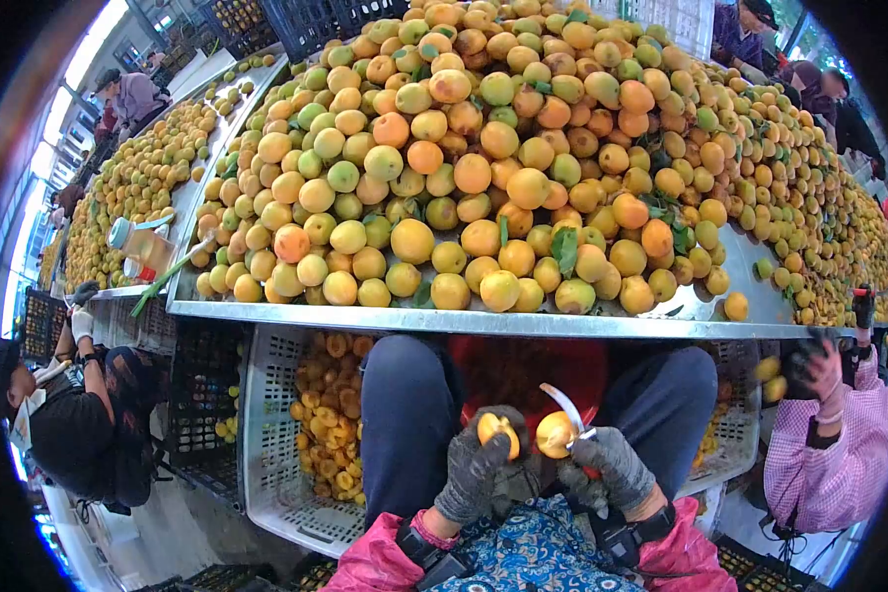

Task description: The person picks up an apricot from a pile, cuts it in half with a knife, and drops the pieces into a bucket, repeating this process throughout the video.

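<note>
My left hand, in a grey glove, is closed round a yellow-orange fruit half that shows a brown inner side. Just to its right, my right hand, gloved too, holds a knife with a curved blade pointing up and left. Against that hand and the blade is another yellow fruit piece; how the fingers grip it is partly hidden. Both hands are above my lap, in front of a red basin between my knees, and the two fruit pieces are apart.
A metal table bears a large heap of fruit. A white crate of cut fruit stands left of my legs, another crate right. Co-workers sit at left and right. A jar stands on the left table.
</note>
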Demonstrator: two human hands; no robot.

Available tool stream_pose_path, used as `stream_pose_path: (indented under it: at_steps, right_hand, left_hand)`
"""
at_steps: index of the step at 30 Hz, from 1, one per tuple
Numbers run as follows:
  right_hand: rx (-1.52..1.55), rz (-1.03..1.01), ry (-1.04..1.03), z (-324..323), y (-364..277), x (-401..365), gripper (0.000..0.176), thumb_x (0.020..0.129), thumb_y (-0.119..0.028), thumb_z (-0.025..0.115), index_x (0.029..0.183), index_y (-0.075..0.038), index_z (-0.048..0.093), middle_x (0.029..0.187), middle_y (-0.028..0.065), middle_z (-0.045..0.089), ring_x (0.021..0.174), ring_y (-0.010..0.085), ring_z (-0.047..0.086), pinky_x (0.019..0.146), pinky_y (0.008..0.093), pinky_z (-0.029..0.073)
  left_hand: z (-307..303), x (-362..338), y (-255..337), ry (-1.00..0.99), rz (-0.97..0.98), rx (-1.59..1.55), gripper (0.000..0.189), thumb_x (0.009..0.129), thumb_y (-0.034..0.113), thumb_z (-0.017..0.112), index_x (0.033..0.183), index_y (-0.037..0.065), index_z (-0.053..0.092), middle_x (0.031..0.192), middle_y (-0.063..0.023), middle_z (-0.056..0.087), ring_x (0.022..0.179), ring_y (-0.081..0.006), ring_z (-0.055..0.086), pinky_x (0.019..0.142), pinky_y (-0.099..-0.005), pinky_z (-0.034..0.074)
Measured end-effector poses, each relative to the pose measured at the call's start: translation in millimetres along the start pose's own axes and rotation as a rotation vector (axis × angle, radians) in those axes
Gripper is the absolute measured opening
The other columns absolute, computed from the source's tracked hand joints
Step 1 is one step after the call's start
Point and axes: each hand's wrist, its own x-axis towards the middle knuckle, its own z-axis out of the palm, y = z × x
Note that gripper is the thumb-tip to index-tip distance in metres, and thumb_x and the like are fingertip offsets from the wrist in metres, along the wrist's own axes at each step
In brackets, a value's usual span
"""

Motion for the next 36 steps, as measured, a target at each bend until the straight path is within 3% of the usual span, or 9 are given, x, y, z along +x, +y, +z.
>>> stream_pose_path:
  at_steps: [5, 7, 17, 18, 20, 25, 27, 33, 36]
  right_hand:
    - [-0.322, -0.299, 0.098, 26, 28, 11, 0.033, 0.087, -0.033, 0.064, 0.087, -0.001, 0.067, 0.061, -0.0010, 0.057, 0.055, 0.0077, 0.054, 0.051, 0.0249, 0.043]
    - [-0.118, -0.062, 0.049, 35, 29, 11, 0.031, 0.088, -0.033, 0.065, 0.089, -0.002, 0.067, 0.062, 0.0011, 0.060, 0.057, 0.0087, 0.056, 0.054, 0.0267, 0.046]
    - [-0.689, -0.337, 0.253, 44, 24, -4, 0.032, 0.084, -0.034, 0.069, 0.094, -0.004, 0.069, 0.071, 0.0175, 0.065, 0.068, 0.0278, 0.068, 0.061, 0.0354, 0.051]
    - [-0.617, -0.362, 0.278, 41, 18, -10, 0.031, 0.084, -0.032, 0.069, 0.093, -0.003, 0.069, 0.071, 0.0132, 0.068, 0.067, 0.0220, 0.068, 0.062, 0.0321, 0.052]
    - [-0.127, -0.472, 0.314, 43, 2, -18, 0.032, 0.089, -0.032, 0.065, 0.090, 0.000, 0.065, 0.066, 0.0043, 0.063, 0.055, 0.0111, 0.058, 0.050, 0.0255, 0.045]
    - [0.353, -0.801, 0.353, 57, -10, -3, 0.036, 0.092, -0.036, 0.059, 0.091, 0.001, 0.060, 0.058, 0.0015, 0.053, 0.046, 0.0072, 0.049, 0.042, 0.0219, 0.037]
    - [0.313, -0.881, 0.381, 61, -9, 12, 0.040, 0.091, -0.039, 0.060, 0.092, 0.001, 0.059, 0.057, 0.0021, 0.052, 0.043, 0.0077, 0.048, 0.041, 0.0220, 0.036]
    - [0.133, -0.998, 0.298, 61, 0, 34, 0.046, 0.089, -0.043, 0.062, 0.094, 0.002, 0.059, 0.062, 0.0028, 0.057, 0.047, 0.0080, 0.052, 0.044, 0.0196, 0.039]
    - [-0.010, -0.927, 0.362, 62, 5, 36, 0.044, 0.084, -0.038, 0.068, 0.102, 0.002, 0.061, 0.074, 0.0063, 0.065, 0.061, 0.0139, 0.063, 0.057, 0.0257, 0.049]
  left_hand:
    - [18, 0, -20, 0.186, -0.149, -0.358, 0.054, 0.087, 0.048, 0.060, 0.115, 0.003, 0.053, 0.103, -0.0116, 0.062, 0.096, -0.0250, 0.060, 0.089, -0.0401, 0.048]
    - [18, 1, -21, 0.104, -0.225, -0.665, 0.054, 0.087, 0.052, 0.057, 0.115, 0.006, 0.052, 0.103, -0.0123, 0.061, 0.097, -0.0266, 0.060, 0.089, -0.0406, 0.048]
    - [25, -3, -15, 0.258, -0.296, -0.682, 0.052, 0.091, 0.056, 0.047, 0.109, 0.007, 0.053, 0.076, -0.0100, 0.059, 0.071, -0.0217, 0.060, 0.063, -0.0328, 0.051]
    - [21, -5, -14, 0.259, -0.293, -0.679, 0.052, 0.091, 0.056, 0.047, 0.109, 0.007, 0.053, 0.076, -0.0100, 0.059, 0.071, -0.0217, 0.060, 0.063, -0.0328, 0.051]
    - [17, -7, -14, -0.086, -0.319, -0.682, 0.055, 0.091, 0.059, 0.045, 0.103, 0.006, 0.055, 0.072, -0.0089, 0.058, 0.063, -0.0197, 0.057, 0.056, -0.0301, 0.048]
    - [28, -10, -24, 0.089, -0.413, -0.493, 0.055, 0.091, 0.059, 0.046, 0.094, 0.005, 0.058, 0.071, -0.0066, 0.058, 0.061, -0.0180, 0.057, 0.055, -0.0277, 0.047]
    - [34, -6, -29, 0.315, -0.430, -0.474, 0.051, 0.091, 0.056, 0.050, 0.092, 0.006, 0.059, 0.075, -0.0039, 0.060, 0.064, -0.0156, 0.059, 0.057, -0.0279, 0.049]
    - [36, -14, -22, 0.280, -0.473, -0.515, 0.044, 0.092, 0.052, 0.053, 0.095, 0.009, 0.062, 0.084, -0.0020, 0.064, 0.073, -0.0135, 0.062, 0.066, -0.0274, 0.052]
    - [35, -8, -31, 0.301, -0.469, -0.556, 0.043, 0.092, 0.052, 0.052, 0.097, 0.011, 0.063, 0.085, -0.0015, 0.065, 0.075, -0.0146, 0.063, 0.069, -0.0278, 0.053]
